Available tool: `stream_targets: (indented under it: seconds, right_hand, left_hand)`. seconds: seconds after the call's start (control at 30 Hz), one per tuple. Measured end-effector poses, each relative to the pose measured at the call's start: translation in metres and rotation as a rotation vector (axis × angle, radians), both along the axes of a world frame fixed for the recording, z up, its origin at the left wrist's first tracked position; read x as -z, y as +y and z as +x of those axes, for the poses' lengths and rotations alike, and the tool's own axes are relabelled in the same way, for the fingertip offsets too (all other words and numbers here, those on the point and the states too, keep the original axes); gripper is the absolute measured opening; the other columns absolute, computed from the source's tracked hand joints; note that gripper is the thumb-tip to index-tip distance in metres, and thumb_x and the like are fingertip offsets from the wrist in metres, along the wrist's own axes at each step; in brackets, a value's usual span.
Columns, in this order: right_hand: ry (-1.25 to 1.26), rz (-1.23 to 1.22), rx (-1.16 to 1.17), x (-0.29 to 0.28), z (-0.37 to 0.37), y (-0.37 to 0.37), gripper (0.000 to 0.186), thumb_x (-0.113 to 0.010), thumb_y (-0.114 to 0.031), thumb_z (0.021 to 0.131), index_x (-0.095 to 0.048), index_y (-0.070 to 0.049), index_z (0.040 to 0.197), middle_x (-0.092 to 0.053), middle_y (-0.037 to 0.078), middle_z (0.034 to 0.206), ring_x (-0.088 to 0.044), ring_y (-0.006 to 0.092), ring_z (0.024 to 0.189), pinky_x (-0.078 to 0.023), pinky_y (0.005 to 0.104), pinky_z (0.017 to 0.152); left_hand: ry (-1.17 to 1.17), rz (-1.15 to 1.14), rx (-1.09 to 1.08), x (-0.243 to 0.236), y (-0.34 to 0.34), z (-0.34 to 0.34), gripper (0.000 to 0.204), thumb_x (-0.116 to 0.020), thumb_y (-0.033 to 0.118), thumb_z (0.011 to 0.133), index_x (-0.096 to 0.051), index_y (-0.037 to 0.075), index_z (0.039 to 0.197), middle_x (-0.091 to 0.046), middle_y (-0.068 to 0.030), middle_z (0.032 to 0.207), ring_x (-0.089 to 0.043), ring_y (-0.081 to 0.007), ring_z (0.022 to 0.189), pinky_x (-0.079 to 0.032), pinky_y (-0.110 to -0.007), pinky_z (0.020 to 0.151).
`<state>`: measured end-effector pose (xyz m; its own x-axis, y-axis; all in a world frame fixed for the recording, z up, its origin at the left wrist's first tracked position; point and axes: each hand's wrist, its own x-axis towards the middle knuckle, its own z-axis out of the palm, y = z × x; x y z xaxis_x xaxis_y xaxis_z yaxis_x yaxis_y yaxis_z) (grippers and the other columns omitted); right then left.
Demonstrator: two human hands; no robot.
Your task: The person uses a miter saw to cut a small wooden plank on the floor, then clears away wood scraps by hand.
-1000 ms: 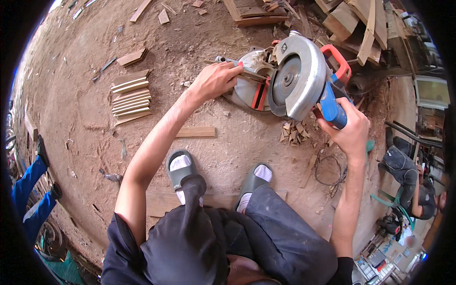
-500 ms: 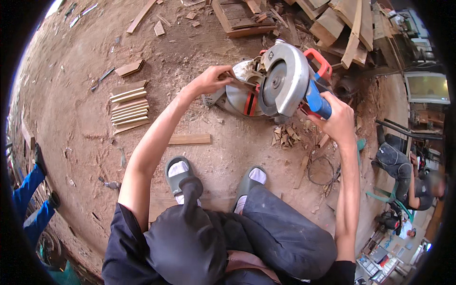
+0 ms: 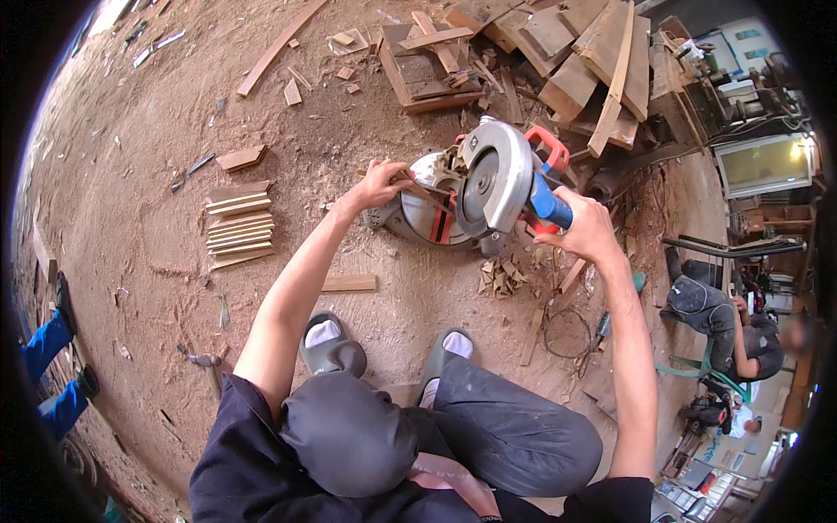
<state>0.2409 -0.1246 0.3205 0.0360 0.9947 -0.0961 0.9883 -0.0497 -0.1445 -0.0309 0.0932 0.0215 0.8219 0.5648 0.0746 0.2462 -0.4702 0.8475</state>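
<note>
A miter saw (image 3: 504, 177) with a silver blade guard and red carry handle stands on the dusty ground in front of me. My right hand (image 3: 586, 225) is wrapped around its blue grip (image 3: 551, 206), and the saw head is tilted up with the round blade showing. On the left side of the saw, my left hand (image 3: 380, 184) pinches a thin brown wood strip (image 3: 431, 196) laid across the saw's base. The strip's far end runs toward the blade; whether it touches the blade I cannot tell.
Stacked cut wood strips (image 3: 240, 228) lie at left, with a hammer (image 3: 202, 358) nearer. Small offcuts (image 3: 501, 278) sit before the saw, and a flat board (image 3: 349, 282) near my feet. Scrap timber (image 3: 571, 87) is heaped behind. A seated person (image 3: 711, 305) is at right; blue-trousered legs (image 3: 52, 336) at left.
The view has shifted, so the saw and ground appear lower in the picture. Both hands keep their grips, and the saw head stays raised.
</note>
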Motion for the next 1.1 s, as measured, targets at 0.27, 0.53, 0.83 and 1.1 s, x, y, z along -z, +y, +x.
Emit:
stream_targets:
  seconds: [0.27,0.53,0.83,1.1]
  right_hand:
    - [-0.043,0.160,0.005,0.025,-0.006,-0.015,0.050,-0.093,-0.029,0.065,-0.067,-0.010,0.104,-0.074,0.013,0.094,-0.073,0.0359,0.084,-0.058,0.0444,0.074]
    - [-0.042,0.264,0.007,0.032,-0.011,-0.027,0.049,-0.090,-0.033,0.068,-0.068,-0.010,0.104,-0.074,0.014,0.095,-0.073,0.0365,0.085,-0.058,0.0456,0.072]
    - [-0.060,0.287,-0.027,0.034,-0.010,-0.033,0.052,-0.089,-0.031,0.070,-0.067,-0.007,0.110,-0.074,0.011,0.102,-0.073,0.0331,0.087,-0.059,0.0441,0.073]
    - [-0.095,0.227,0.026,0.100,-0.045,-0.071,0.052,-0.089,-0.034,0.071,-0.065,-0.007,0.109,-0.068,0.013,0.098,-0.071,0.0355,0.078,-0.057,0.0448,0.069]
  left_hand:
    - [0.034,0.071,-0.005,0.013,0.000,0.002,0.024,-0.066,0.034,0.099,-0.070,0.016,0.114,-0.074,-0.0057,0.106,-0.059,-0.0264,0.111,-0.027,-0.047,0.110]
    - [0.019,0.028,0.008,0.015,0.003,0.003,0.025,-0.066,0.034,0.098,-0.070,0.016,0.115,-0.073,-0.0045,0.103,-0.058,-0.0259,0.110,-0.027,-0.047,0.108]
    - [0.010,0.051,0.028,0.009,0.003,0.005,0.021,-0.067,0.030,0.098,-0.070,0.015,0.113,-0.073,-0.0040,0.105,-0.058,-0.0250,0.114,-0.027,-0.049,0.107]
    - [-0.018,-0.041,0.024,-0.002,0.005,-0.005,0.025,-0.066,0.032,0.100,-0.069,0.012,0.114,-0.071,-0.0091,0.103,-0.059,-0.0294,0.110,-0.034,-0.047,0.106]
